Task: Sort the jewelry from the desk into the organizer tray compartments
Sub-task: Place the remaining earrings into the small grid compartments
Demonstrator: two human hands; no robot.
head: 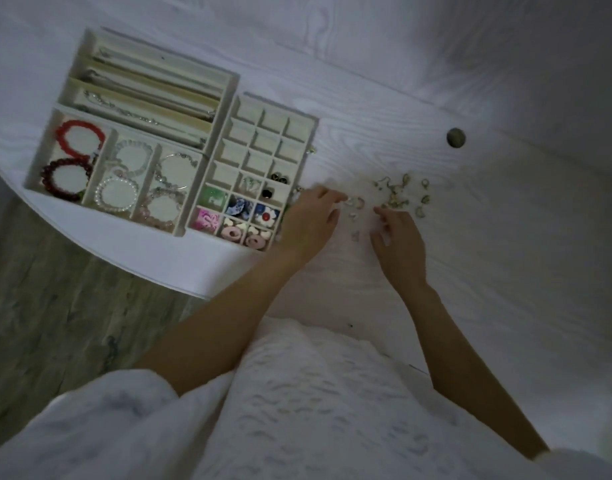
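From the head camera we see the little loose earrings [399, 194] on the white desk [470, 237], at three o'clock from the small-box tray [225, 169]; our left hand [311, 216] pinches one tiny piece; our right hand [399, 237] is curled, but we cannot tell if it holds anything; next we think we carry a piece to an empty box; the desk edge [124, 268] curves near, at seven o'clock; lots of room at three.

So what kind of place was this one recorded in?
Probably a home bedroom or dressing corner: a white wood-grain desk with a rounded edge, cream compartmented jewelry organizer trays holding beaded bracelets, and grey wood-look flooring below.
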